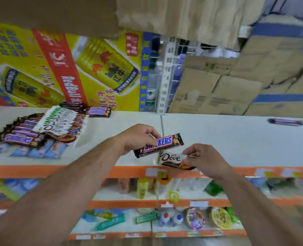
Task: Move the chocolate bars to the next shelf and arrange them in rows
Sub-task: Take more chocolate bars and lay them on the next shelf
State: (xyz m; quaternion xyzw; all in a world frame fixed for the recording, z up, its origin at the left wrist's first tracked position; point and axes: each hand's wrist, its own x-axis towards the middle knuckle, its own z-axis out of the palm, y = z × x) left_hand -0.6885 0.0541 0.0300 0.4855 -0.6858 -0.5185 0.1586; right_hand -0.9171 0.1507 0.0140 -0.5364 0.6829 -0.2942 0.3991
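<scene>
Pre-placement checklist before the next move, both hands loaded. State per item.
1. Left hand grips the Snickers bar: ok.
2. Right hand pinches the Dove bar at one end: ok.
3. The two bars kept apart: cannot tell; they overlap in the head view.
4. Bare shelf surface to the right of the hands: ok.
5. Row already begun there: cannot tell; only one blurred purple bar at far right.
6. Left pile emptied: not ok; many bars lie heaped there.

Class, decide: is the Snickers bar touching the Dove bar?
Cannot tell. In the head view the Snickers bar overlaps the top of the Dove bar; one may simply sit in front.
</scene>
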